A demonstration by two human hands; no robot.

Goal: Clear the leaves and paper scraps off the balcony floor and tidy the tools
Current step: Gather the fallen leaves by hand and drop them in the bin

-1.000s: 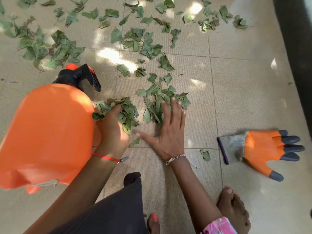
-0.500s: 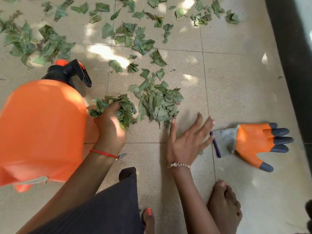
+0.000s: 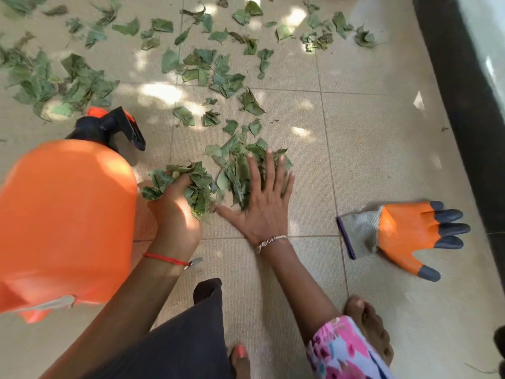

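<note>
A bunch of leaves (image 3: 192, 181) is gripped in the left hand (image 3: 175, 212). The pile (image 3: 235, 165), pressed under the flat, outstretched right hand (image 3: 262, 206), should be raked toward it.

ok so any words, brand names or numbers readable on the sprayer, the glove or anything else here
None can be read.
The orange sprayer shows no print on the side in view; a pale strip near its base is too blurred to tell.
The orange glove shows no lettering.
The floor tiles carry none.
</note>
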